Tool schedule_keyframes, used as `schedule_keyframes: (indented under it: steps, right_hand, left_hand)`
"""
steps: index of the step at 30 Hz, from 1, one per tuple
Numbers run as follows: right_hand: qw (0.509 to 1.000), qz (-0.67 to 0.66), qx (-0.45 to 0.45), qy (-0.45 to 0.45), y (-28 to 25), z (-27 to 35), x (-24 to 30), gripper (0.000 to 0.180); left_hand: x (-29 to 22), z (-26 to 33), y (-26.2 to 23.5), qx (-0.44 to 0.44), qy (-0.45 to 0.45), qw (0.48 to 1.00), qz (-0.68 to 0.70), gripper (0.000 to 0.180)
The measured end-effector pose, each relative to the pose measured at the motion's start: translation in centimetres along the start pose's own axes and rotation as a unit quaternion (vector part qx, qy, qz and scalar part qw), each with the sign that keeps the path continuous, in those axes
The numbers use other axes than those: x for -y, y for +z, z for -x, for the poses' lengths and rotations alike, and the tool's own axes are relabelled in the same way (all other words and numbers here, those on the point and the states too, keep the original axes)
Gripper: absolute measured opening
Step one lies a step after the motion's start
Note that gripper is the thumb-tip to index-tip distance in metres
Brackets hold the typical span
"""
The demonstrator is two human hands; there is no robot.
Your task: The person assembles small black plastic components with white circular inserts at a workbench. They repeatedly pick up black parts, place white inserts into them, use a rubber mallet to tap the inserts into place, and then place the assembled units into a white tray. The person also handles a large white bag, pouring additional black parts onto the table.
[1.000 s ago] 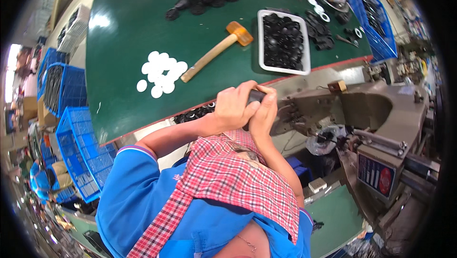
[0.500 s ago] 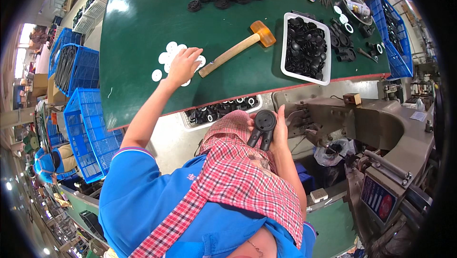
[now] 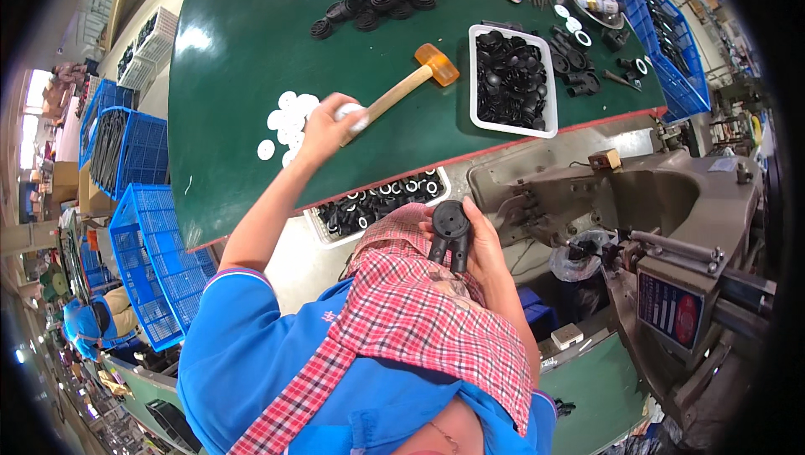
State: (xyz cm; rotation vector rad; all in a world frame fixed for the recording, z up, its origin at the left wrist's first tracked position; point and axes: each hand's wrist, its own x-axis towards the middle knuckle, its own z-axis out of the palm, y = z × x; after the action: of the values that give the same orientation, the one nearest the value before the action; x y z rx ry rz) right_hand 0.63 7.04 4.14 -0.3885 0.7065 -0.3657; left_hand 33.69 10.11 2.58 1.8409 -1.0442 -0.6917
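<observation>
Since half a second ago my left hand [image 3: 323, 130] has closed on one white disc [image 3: 350, 113] from the white disc pile [image 3: 285, 119] on the green counter [image 3: 243, 44], grip clamped on it, just beside the wooden mallet [image 3: 402, 90] handle. Right hand [image 3: 478, 241] unchanged low at my lap, grip shut around a black wheel part [image 3: 450, 233] with two prongs pointing down, over the red plaid cloth [image 3: 419, 321].

White rectangular tray [image 3: 549, 69] of black parts sits right of the mallet; second tray [image 3: 381, 203] of black rings at the counter's near edge. Loose black parts heap [image 3: 373, 2] at far side. Blue crates: one [image 3: 662, 36] on the counter's right end, several [image 3: 142, 237] on the floor at left. Grey machine [image 3: 637, 203] at right carries a rectangular plate [image 3: 671, 308], blue with a red patch.
</observation>
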Motion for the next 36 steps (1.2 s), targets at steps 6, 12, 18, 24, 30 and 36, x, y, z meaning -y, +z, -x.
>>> schedule_keyframes:
  steps: [6,12,18,24,30,36]
  right_hand:
    - [1.000,-0.010,-0.002,0.000,0.5,1.5,0.0,0.055]
    - [0.996,-0.076,0.009,-0.051,0.7,3.1,0.3,0.050]
    - [0.991,-0.084,-0.022,-0.099,0.5,4.7,0.2,0.057]
    - [0.992,-0.032,-0.042,-0.112,-0.1,5.9,-1.1,0.049]
    - [0.995,-0.069,-0.010,-0.073,-0.2,7.0,-2.2,0.045]
    - [0.998,-0.042,-0.013,-0.047,-0.5,7.3,-2.4,0.047]
  left_hand:
    - [-9.6,6.2,7.5,0.244,0.035,0.907,0.340,0.028]
    - [-10.8,7.6,9.1,0.280,0.257,0.905,0.192,0.010]
    - [-10.9,8.9,8.5,0.379,0.201,0.886,0.175,0.014]
    - [-12.4,9.3,9.5,0.394,0.023,0.899,0.189,0.032]
    - [-12.6,9.3,9.4,0.453,0.026,0.888,0.079,0.029]
    - [-11.2,8.4,10.5,0.486,-0.065,0.867,0.085,0.022]
